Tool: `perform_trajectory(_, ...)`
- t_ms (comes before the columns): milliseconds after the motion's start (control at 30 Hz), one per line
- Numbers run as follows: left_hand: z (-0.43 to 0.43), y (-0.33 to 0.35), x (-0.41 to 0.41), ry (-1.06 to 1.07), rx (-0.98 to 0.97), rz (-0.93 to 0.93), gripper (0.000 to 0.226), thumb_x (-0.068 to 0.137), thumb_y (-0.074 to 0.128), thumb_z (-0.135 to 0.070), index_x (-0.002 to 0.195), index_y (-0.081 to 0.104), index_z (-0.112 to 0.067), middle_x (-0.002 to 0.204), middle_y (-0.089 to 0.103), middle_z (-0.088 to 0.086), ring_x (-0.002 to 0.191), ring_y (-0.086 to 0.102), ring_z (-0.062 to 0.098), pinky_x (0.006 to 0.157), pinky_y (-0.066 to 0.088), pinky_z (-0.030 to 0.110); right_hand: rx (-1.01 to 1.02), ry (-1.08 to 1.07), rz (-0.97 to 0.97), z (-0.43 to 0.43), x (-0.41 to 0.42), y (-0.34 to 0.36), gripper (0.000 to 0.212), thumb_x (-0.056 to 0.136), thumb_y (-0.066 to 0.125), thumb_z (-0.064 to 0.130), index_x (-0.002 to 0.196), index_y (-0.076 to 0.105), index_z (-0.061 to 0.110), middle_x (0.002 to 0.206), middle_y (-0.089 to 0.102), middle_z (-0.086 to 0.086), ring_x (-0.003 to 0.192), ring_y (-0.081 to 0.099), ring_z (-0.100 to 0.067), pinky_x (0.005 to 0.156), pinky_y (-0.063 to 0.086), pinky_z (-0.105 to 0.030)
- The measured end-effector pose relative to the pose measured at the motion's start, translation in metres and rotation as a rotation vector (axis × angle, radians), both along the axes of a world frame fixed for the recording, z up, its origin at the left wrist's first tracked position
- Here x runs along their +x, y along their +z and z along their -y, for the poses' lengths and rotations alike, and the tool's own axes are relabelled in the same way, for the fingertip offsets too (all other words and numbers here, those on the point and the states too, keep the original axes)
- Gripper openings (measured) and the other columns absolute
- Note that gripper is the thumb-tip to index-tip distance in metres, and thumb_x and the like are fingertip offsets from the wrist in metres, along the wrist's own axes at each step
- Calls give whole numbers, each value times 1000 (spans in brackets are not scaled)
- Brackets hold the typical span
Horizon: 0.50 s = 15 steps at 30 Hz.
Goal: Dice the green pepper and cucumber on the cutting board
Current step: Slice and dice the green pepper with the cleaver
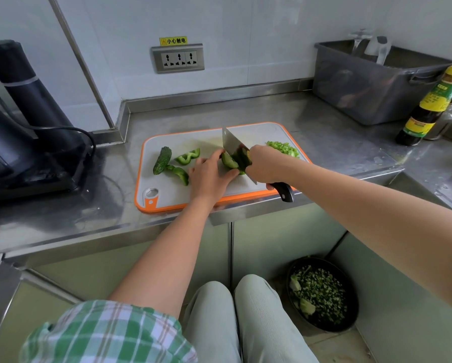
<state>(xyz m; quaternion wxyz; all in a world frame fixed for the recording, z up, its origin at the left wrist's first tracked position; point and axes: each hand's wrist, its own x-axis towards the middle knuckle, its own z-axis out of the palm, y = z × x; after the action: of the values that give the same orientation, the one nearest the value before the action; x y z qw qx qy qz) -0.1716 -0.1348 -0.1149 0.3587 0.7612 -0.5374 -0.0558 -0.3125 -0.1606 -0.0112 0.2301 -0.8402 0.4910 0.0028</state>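
Note:
A white cutting board (172, 195) with an orange rim lies on the steel counter. My left hand (209, 176) holds a green pepper piece (228, 161) down on the board, fingers curled over it. My right hand (265, 166) grips the black handle of a cleaver (234, 146), whose blade stands on the pepper piece just right of my left fingers. A cucumber piece (162, 160) lies at the board's left. Two pepper strips (187, 156) (180, 174) lie beside it. A pile of diced green bits (283, 148) sits at the board's far right.
A black appliance (23, 121) with a cord stands at the left. A grey plastic bin (371, 85) and a dark sauce bottle (429, 106) stand at the right back. A wall socket (179, 58) is behind. A black bucket (321, 294) of chopped greens sits on the floor.

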Motion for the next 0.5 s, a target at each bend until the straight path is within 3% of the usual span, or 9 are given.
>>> perform_trajectory(167, -1, -2, 1, 0, -9, -8, 58, 81, 69, -46, 132, 50, -27, 107, 63, 4, 112, 47, 27, 87, 30, 34, -77, 7, 35, 1, 7, -16, 7, 92, 44, 8, 95, 38, 4, 80, 45, -11, 50, 45, -20, 43, 38, -28)
perform_trajectory(300, -2, -1, 1, 0, -25, -36, 55, 79, 72, -43, 129, 52, -30, 106, 62, 6, 112, 47, 28, 87, 30, 32, -48, -67, 154, 12, 0, -24, 5, 89, 42, 5, 94, 42, 4, 79, 48, -12, 51, 54, -26, 41, 41, -28)
perform_trajectory(400, -3, 1, -1, 0, -43, -41, 54, 80, 71, -43, 129, 52, -32, 106, 61, 6, 112, 47, 28, 89, 32, 33, -30, -118, 222, 15, -8, -30, 7, 90, 44, 6, 95, 42, 3, 80, 49, -13, 65, 57, -32, 50, 43, -33)
perform_trajectory(500, -4, 2, -2, 6, -40, -54, 55, 81, 70, -44, 131, 51, -31, 108, 61, 7, 113, 47, 27, 94, 36, 37, -19, -130, 257, 16, -13, -29, 6, 91, 43, 8, 95, 41, 5, 78, 49, -11, 56, 57, -31, 40, 41, -27)
